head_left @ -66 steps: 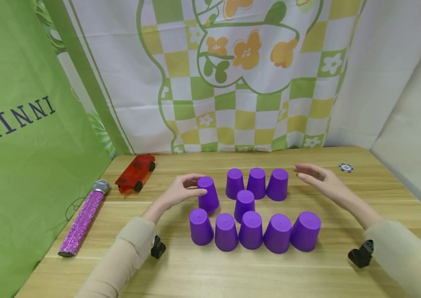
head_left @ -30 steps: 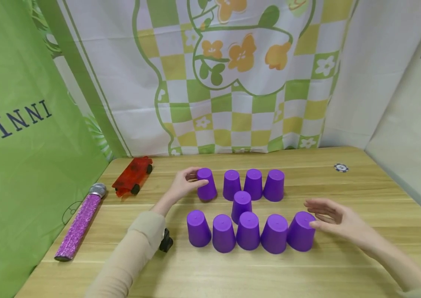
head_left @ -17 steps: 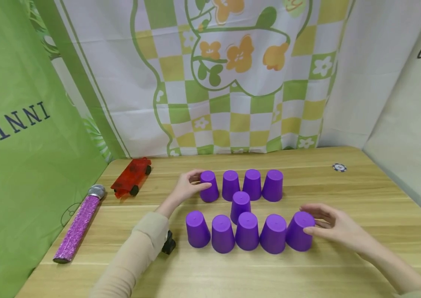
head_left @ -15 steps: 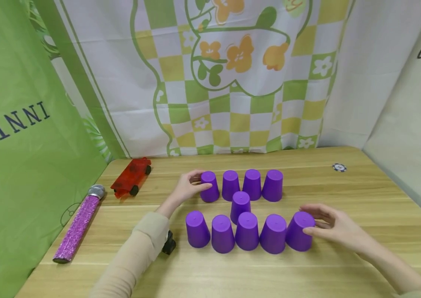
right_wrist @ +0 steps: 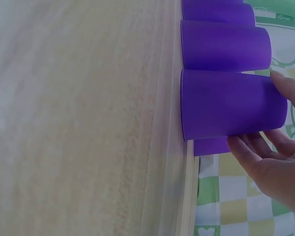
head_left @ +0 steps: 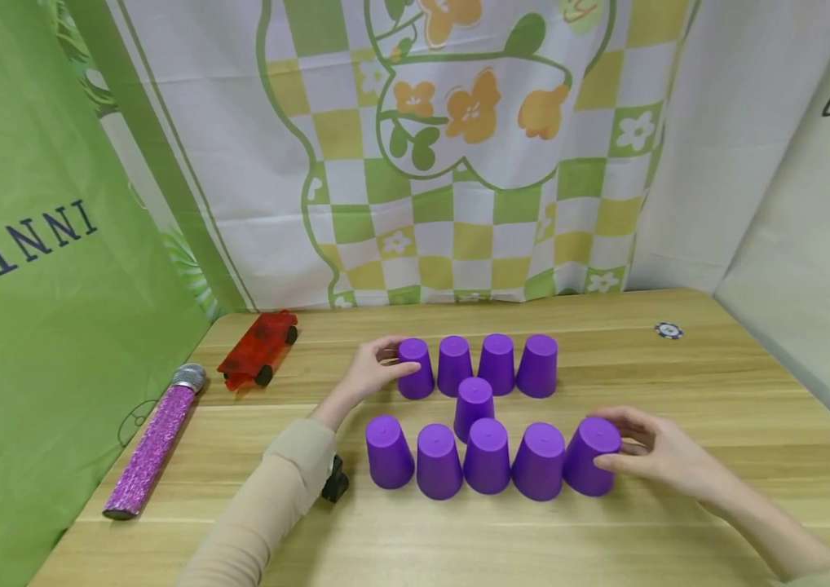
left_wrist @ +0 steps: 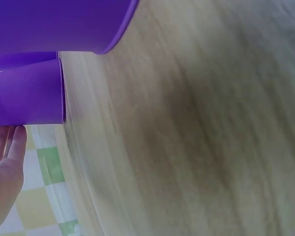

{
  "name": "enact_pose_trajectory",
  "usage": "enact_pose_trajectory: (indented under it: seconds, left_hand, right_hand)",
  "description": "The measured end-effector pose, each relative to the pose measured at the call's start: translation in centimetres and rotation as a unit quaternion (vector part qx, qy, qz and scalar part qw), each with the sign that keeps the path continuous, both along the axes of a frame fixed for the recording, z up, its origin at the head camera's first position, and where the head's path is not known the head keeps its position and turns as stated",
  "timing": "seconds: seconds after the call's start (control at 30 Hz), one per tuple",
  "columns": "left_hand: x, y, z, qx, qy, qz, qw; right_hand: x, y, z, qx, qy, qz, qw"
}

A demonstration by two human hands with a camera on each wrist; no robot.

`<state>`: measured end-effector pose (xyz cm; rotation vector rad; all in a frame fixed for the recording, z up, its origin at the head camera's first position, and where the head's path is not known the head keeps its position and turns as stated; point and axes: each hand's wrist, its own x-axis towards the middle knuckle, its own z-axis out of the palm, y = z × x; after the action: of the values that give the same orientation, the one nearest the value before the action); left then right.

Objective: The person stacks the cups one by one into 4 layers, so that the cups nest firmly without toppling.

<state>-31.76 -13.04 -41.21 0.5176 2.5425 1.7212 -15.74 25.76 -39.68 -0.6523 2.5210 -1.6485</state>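
Upside-down purple plastic cups stand in two rows on the table. My left hand [head_left: 371,368] grips the left-end cup [head_left: 417,375] of the back row, thumb in front. In the left wrist view its fingers touch a purple cup [left_wrist: 29,93]. At the right end of the front row, my right hand [head_left: 672,458] holds a cup [head_left: 589,461] between thumb and fingers, which the right wrist view also shows on that cup [right_wrist: 231,105]. A single cup [head_left: 474,408] sits between the rows, behind the middle front cup [head_left: 487,456].
A red toy car [head_left: 259,350] and a glittery pink microphone [head_left: 154,448] lie on the left of the wooden table [head_left: 503,542]. Toward the back right is a poker chip [head_left: 668,330]. Behind the table hangs a patterned curtain [head_left: 474,228].
My left hand moved its cup back, then rightward to the end of the back row. My right hand came from the back right to the right-end front cup and took hold.
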Motion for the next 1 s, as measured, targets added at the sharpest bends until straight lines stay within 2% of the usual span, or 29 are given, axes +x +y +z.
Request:
enact_pose_trajectory:
  seconds: [0.63,0.83,1.0]
  left_hand:
    - [0.0,-0.2,-0.3,-0.005,0.003,-0.02,0.9998]
    - [0.3,-1.3,-0.3,0.001,0.003,-0.041,0.9992]
    - [0.7,-2.9,0.2,0.009,-0.004,-0.028,0.9995]
  right_hand:
    - [0.2,-0.1,0.0,0.009,-0.001,-0.011,1.0]
    - [0.2,0.1,0.1,0.019,0.0,-0.02,1.0]
    - [0.1,0.3,0.2,0.009,0.01,-0.027,1.0]
